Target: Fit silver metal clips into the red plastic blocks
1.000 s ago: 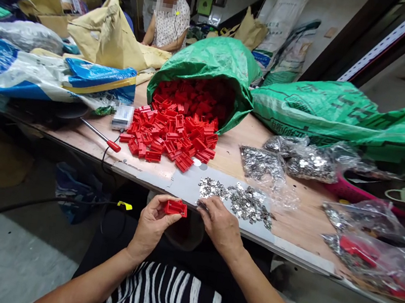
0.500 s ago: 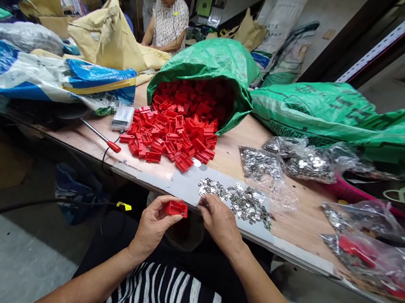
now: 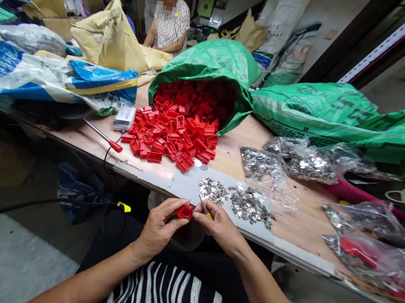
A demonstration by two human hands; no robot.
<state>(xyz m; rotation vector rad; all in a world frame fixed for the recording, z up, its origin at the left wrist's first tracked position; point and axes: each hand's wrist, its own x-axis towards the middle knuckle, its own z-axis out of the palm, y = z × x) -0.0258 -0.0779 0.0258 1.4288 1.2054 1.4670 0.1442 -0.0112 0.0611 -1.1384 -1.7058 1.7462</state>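
Observation:
Between the thumb and fingers of my left hand (image 3: 158,224) is a small red plastic housing (image 3: 184,211), tilted just off the table's front edge. Close beside it, my right hand (image 3: 219,226) is closed around a thin metal tool (image 3: 208,213) with a yellow handle; its exact kind is unclear. The right fingertips are at the housing's right end, and whatever small part they may pinch cannot be made out. Beyond the hands lie two small heaps of flat metal pieces (image 3: 248,205) on a grey sheet (image 3: 186,182). A pile of similar red housings (image 3: 174,137) spills toward me.
A green sack (image 3: 217,56) holds more red housings. Clear bags of metal parts (image 3: 265,169) lie to the right, near another green sack (image 3: 317,108). A red-tipped metal rod (image 3: 103,137) juts toward the front edge at left. A person (image 3: 171,23) sits across the table.
My right hand has drawn back from the metal pieces to the housing, and the yellow-handled tool now shows in it. My left hand has shifted slightly right and turned the housing.

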